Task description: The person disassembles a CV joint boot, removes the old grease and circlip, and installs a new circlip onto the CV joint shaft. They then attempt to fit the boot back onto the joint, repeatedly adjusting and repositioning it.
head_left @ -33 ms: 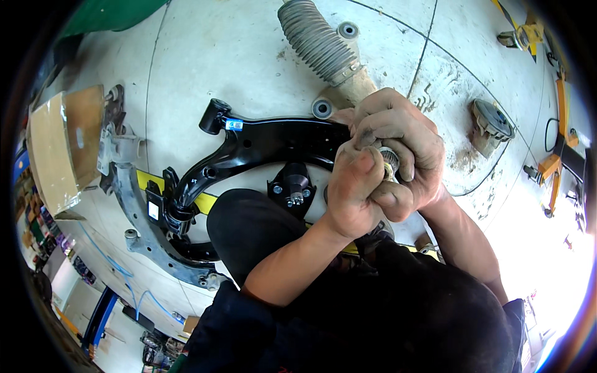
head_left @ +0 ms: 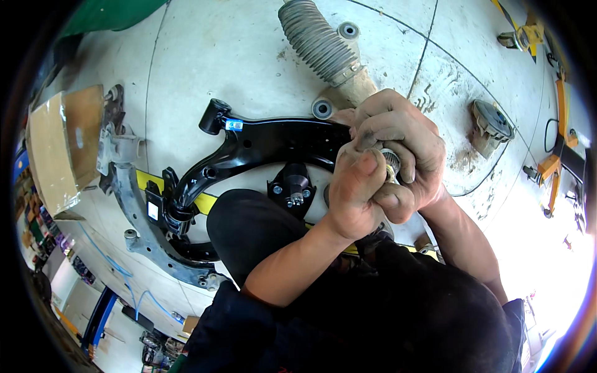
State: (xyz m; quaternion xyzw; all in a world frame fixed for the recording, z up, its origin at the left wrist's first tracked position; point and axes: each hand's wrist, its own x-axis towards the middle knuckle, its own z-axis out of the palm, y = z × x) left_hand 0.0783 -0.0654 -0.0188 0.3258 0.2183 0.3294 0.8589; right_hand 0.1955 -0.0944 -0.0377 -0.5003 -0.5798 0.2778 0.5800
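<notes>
Both my hands are closed together round a small splined metal shaft end, which shows between the fingers and has a yellowish smear below its splines. My left hand presses its thumb beside the shaft; its other fingers are mostly hidden. Curled over from the far right side is my right hand, its fingers dirty. Just beyond them lies a dusty steering rack housing with a ribbed rubber boot; the hands hide where it leads. A shiny black control arm lies left of my hands.
A ball joint stands by my knee. Left lie a worn grey control arm and an open cardboard box. A dirty round part sits on the floor at right, near an orange-and-black stand. A blue hose trails lower left.
Both hands and the shaft end have shifted very slightly right. The grip looks the same, and the parts on the floor have not moved.
</notes>
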